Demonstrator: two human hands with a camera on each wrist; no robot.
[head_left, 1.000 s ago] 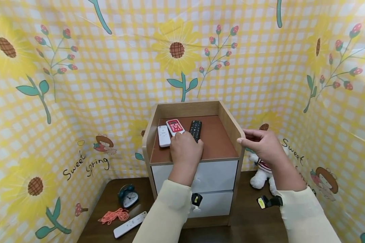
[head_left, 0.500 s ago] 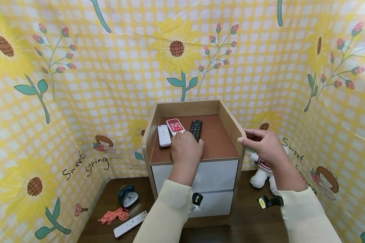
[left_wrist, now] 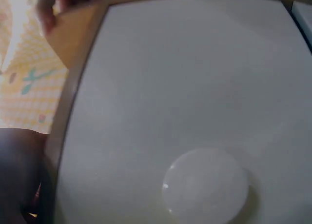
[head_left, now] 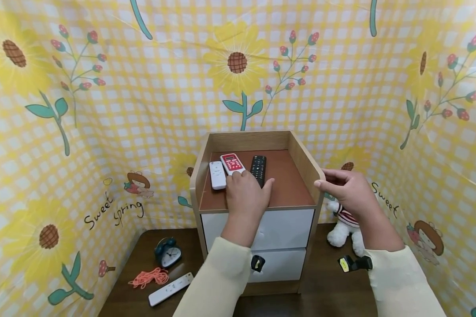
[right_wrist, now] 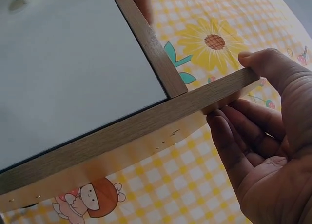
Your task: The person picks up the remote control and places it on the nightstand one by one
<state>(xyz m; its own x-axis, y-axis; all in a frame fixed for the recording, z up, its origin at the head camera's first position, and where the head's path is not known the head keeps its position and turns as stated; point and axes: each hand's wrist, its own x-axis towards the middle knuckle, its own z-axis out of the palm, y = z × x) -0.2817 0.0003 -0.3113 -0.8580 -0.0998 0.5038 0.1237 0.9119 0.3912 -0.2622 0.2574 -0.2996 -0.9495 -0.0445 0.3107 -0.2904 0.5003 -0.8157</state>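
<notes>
A person's hands at a small wooden cabinet with remotes on top

Yellow checked cloth (head_left: 162, 110) with sunflowers fills the upper frame. Below it spreads a dark table (head_left: 325, 281). The cabinet (head_left: 250, 141) stands upright at centre; it looks stiff and fairly light, best steadied by its right side panel (head_left: 304, 164). There, right of centre, the right hand (head_left: 351, 191) pinches the panel's front edge between thumb and fingers. Behind that arm sits a white plush toy (head_left: 341, 233).

The left hand (head_left: 247, 196), at centre, lies over the cabinet top, thumb spread; its fingertips are hidden, so I cannot tell whether they grasp anything. It covers the near end of a red-and-white remote (head_left: 233, 163). A black remote (head_left: 258, 167) lies to the right, a white remote (head_left: 217, 175) to the left. All three seem light, hard and smooth, easiest taken by their long edges.

Lower left: an alarm clock (head_left: 168, 253) and orange cord (head_left: 149, 277).
</notes>
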